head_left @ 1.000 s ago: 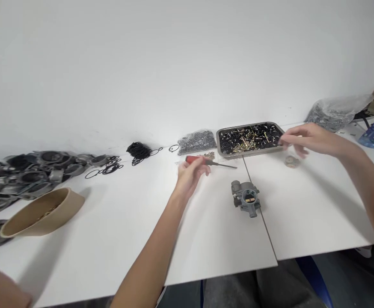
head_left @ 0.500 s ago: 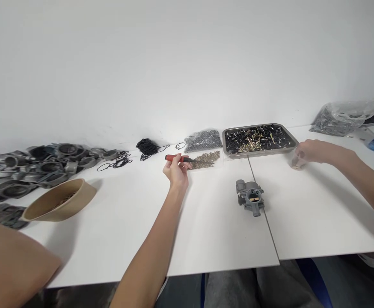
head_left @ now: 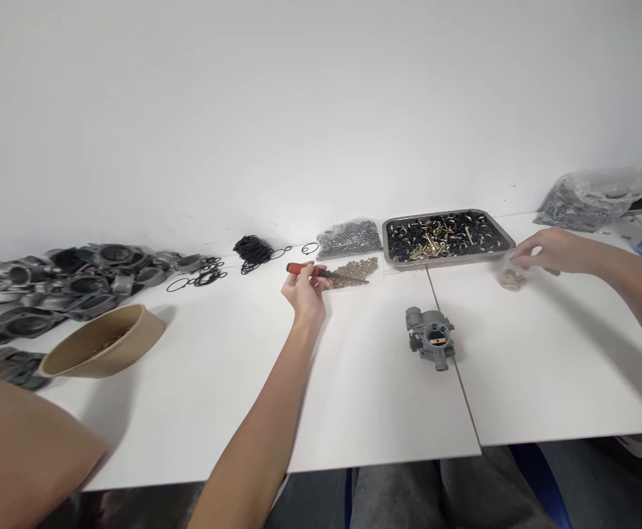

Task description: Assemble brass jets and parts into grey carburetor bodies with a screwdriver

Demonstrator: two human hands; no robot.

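White worktop [head_left: 216, 397] spreads wide; metal tray [head_left: 505, 239] sits far right. Carburetor [head_left: 430, 336] rests centre, untouched. Left hand [head_left: 303, 288] has its grip clenched round the red-handled screwdriver [head_left: 321, 271]; right hand [head_left: 544, 250] pinches a small clear bag [head_left: 510, 277].

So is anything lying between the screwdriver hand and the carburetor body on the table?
No. The left hand holds the red-handled screwdriver; only bare white table separates it from the carburetor body.
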